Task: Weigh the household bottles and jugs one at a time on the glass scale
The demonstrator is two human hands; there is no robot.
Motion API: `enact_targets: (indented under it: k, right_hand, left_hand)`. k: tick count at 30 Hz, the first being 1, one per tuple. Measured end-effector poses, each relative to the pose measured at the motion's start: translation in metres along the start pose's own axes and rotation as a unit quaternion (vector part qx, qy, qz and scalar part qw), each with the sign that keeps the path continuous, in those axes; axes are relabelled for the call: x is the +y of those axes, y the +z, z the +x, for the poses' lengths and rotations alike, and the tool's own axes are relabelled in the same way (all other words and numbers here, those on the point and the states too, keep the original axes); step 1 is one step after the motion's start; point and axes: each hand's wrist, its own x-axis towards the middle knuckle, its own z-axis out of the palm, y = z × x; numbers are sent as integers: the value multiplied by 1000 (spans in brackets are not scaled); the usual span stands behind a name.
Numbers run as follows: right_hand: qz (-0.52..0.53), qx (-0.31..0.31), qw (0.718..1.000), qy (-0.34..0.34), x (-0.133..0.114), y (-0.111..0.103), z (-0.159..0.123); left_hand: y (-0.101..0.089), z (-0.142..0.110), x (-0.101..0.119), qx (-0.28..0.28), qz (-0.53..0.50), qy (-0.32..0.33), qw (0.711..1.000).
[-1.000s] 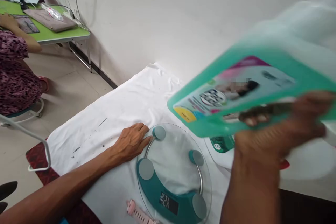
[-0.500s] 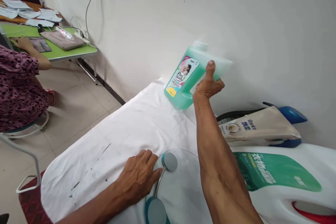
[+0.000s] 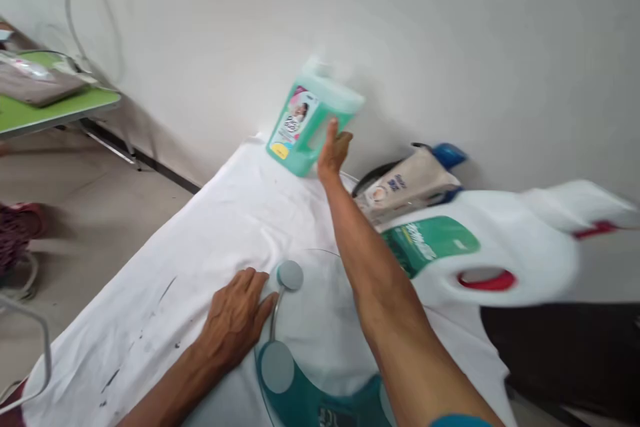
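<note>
A green-tinted detergent bottle (image 3: 293, 157) with a handle leans at the far end of the white cloth, near the wall. My right hand (image 3: 334, 150) is closed at its handle, thumb pointing up; the other fingers are partly hidden. My left hand (image 3: 235, 307) lies palm down with its thumb apart, by the left edge of a round glass scale (image 3: 305, 377). Its thumb reaches the thin metal rod between two grey discs. My right forearm crosses over the scale and hides part of it.
A large white jug (image 3: 525, 237) with a green label lies on its side at the right. Behind it, a beige packet (image 3: 413, 177) and a blue item (image 3: 450, 155) rest against the wall. A green table (image 3: 60, 110) stands at the left, beyond the white cloth (image 3: 200, 233).
The view has swung right and drawn back, showing more of the white jug and scale. The person at the left is mostly out of view. My hands keep their places on the bottle and beside the scale.
</note>
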Motion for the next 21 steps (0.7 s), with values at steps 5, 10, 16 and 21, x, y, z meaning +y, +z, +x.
enact_targets:
  k: [5,10,16,21]
  right_hand:
    - [-64,-25,987,-143,-6,-91,-72]
    - [-129,38,959,-250,-14,-222,-146]
    - [-145,258,952,-78,17,-327,-150]
    - [89,142,979,117,56,-331,-119]
  left_hand:
    - [1,1,-7,46,-11,36,998]
    - [-6,1,-6,48,-25,35,998]
    - [-14,2,1,43,-10,12,999]
    - [-17,1,5,32,-2,3,999]
